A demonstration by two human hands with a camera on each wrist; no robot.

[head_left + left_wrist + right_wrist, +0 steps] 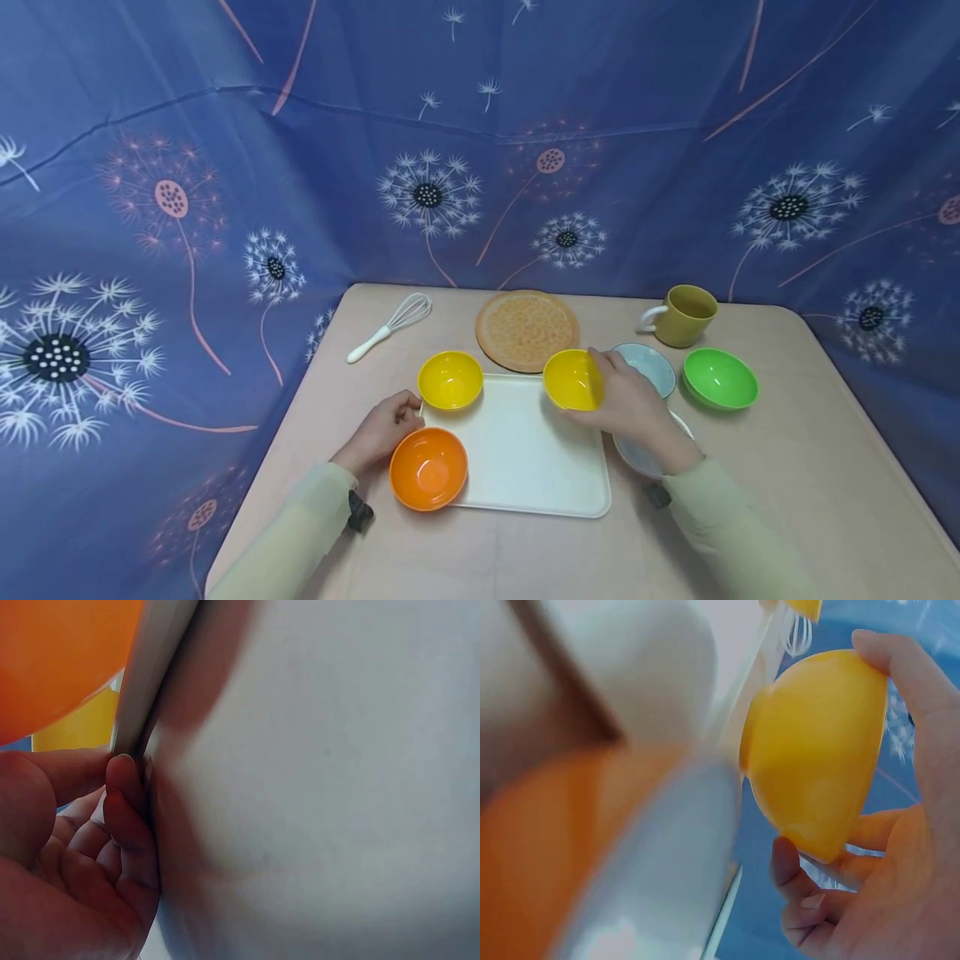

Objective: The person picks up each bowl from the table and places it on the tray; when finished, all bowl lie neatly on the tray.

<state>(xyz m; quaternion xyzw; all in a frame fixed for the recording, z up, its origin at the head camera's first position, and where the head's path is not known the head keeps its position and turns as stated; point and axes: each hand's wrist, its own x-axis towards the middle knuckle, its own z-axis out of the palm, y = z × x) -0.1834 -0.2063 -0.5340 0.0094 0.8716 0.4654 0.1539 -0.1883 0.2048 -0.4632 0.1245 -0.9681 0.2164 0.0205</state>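
Note:
A yellow bowl [568, 381] is in my right hand [633, 408], gripped at its rim between thumb and fingers, over the top right corner of the white tray [532, 475]. The right wrist view shows this bowl's rounded outside and its foot, close to the tray. My left hand [386, 429] pinches the tray's left edge; the left wrist view has that edge between thumb and fingers. Another yellow bowl [450, 381] sits at the tray's top left corner. An orange bowl [429, 469] stands at the lower left corner, beside my left hand.
Behind the tray lies a round tan board [527, 331], with a white whisk [390, 327] to its left. On the right are a pale blue bowl [649, 367], a white bowl [637, 457] partly under my arm, a green bowl [720, 379] and a mustard mug [682, 317].

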